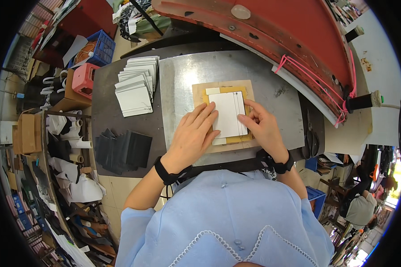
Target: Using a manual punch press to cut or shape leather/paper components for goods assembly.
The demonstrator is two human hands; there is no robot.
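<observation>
A white rectangular panel (225,115) with dark edges and thin lines along its right side lies on a yellow board (229,139). Under that board is a larger tan sheet (199,89). My left hand (192,133) rests with fingers stretched out, their tips at the panel's left edge and the thumb near its lower left corner. At the right edge, my right hand (263,127) has its fingers bent, the thumb lying on the panel and the index finger by the upper right corner. What its other fingertips touch is partly hidden.
A metal plate (176,80) covers much of the dark table. To the left are stacked white panels (136,98) and a pile of black pieces (124,149). Scissors (311,140) lie at the right edge. A large red machine (272,26) with pink cord overhangs the far right.
</observation>
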